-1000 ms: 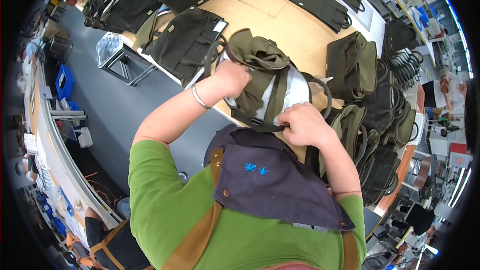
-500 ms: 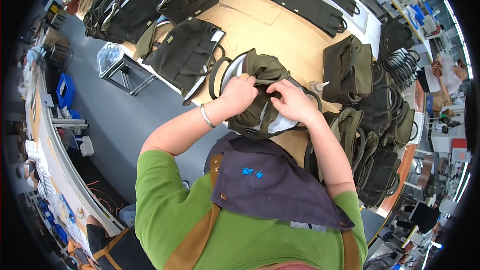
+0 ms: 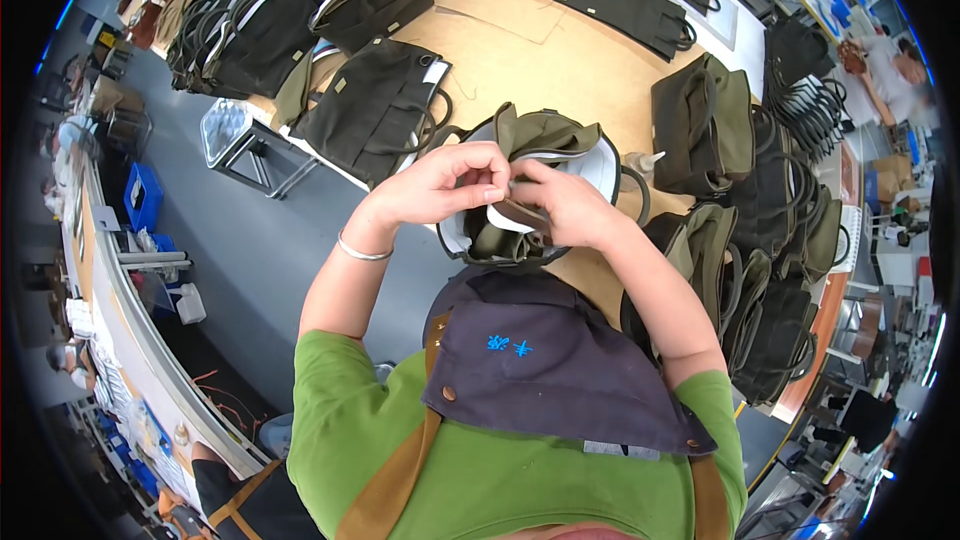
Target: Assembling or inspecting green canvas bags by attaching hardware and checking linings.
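Two hands, your left hand (image 3: 445, 183) and right hand (image 3: 565, 205), pinch fingers shut on one olive bag (image 3: 535, 140) at the wooden surface (image 3: 560, 60) edge, stacked bags crowding right.

Single view from a head-worn fisheye camera, looking steeply down over the wearer's chest and apron (image 3: 560, 360). The forearms enter from the lower edge, and both hands meet close below the lens, near the picture's centre. The wooden surface (image 3: 560, 60) fills the upper half; straight edges bend toward the dark circular rim.
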